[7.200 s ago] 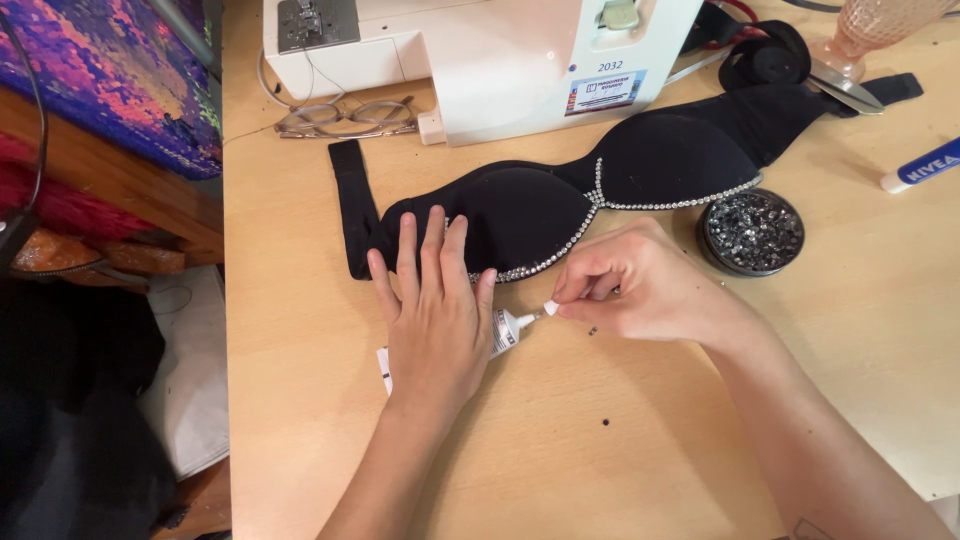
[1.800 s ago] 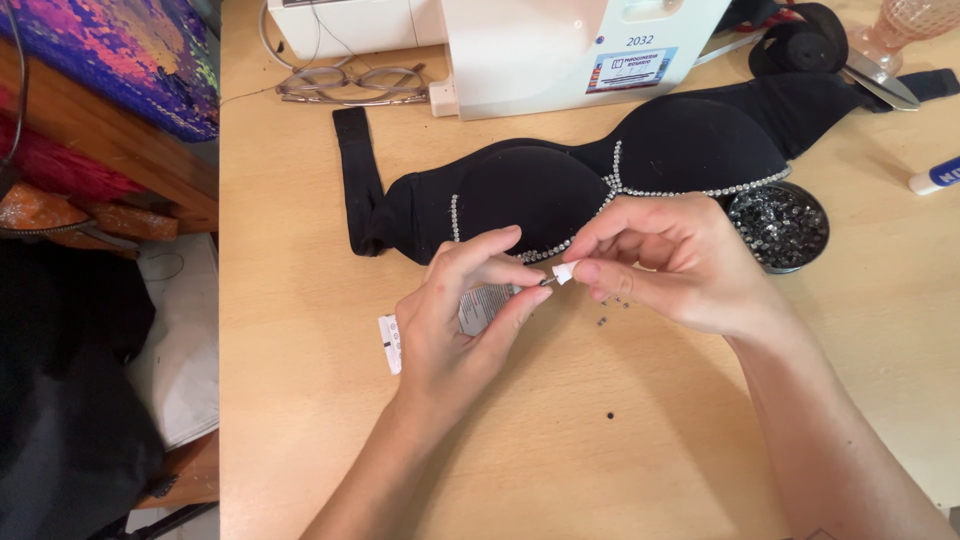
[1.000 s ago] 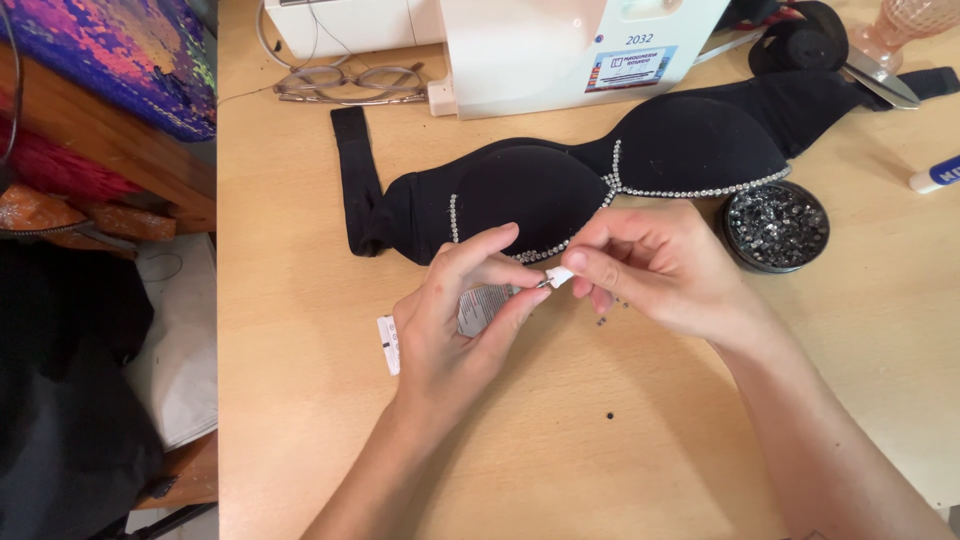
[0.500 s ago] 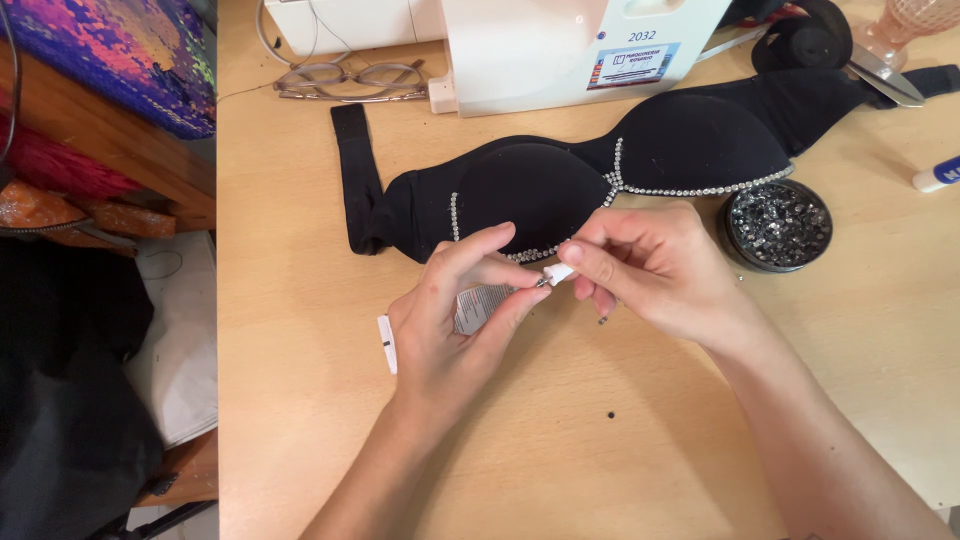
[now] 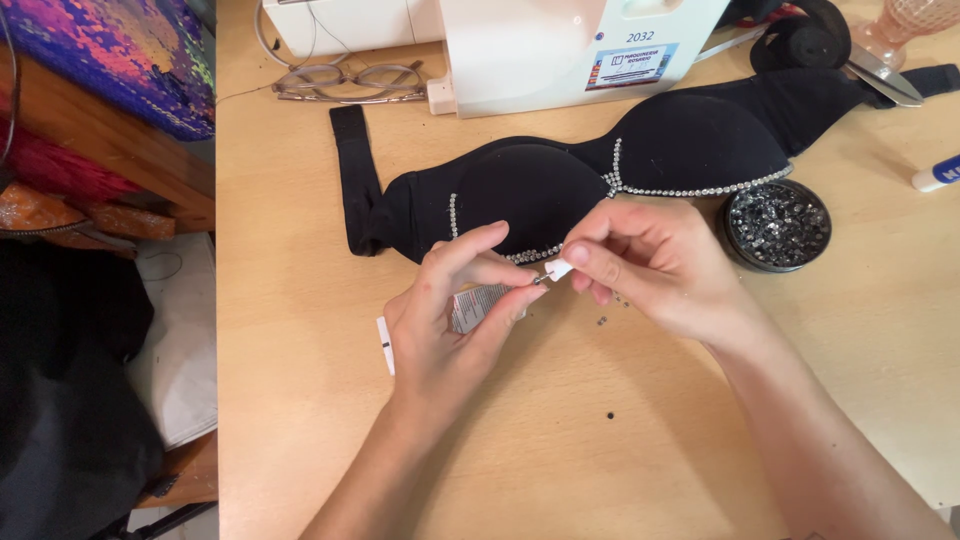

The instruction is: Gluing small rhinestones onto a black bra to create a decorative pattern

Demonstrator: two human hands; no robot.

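Observation:
My left hand [image 5: 435, 345] grips a small glue tube [image 5: 478, 303] just above the wooden table [image 5: 300, 420]. My right hand [image 5: 665, 265] pinches the tube's white cap [image 5: 558, 269] at the nozzle end. Right behind both hands lies a black bra [image 5: 530, 190] with rhinestone trim along its lower edge and centre. A round dark tin of rhinestones [image 5: 778, 225] stands to the right of my right hand. A few loose stones [image 5: 603, 320] lie on the table under that hand.
A white sewing machine [image 5: 560, 45] stands at the back, with glasses [image 5: 350, 80] to its left. Scissors [image 5: 885, 70], a pink glass [image 5: 900, 20] and a white tube [image 5: 935, 175] sit at the far right. Sequinned fabric [image 5: 110, 55] lies beyond the table's left edge.
Earlier my left hand lay flat by the bra while the right held the tube. Now the left grips the tube and the right pinches its cap; almost no motion in the last second.

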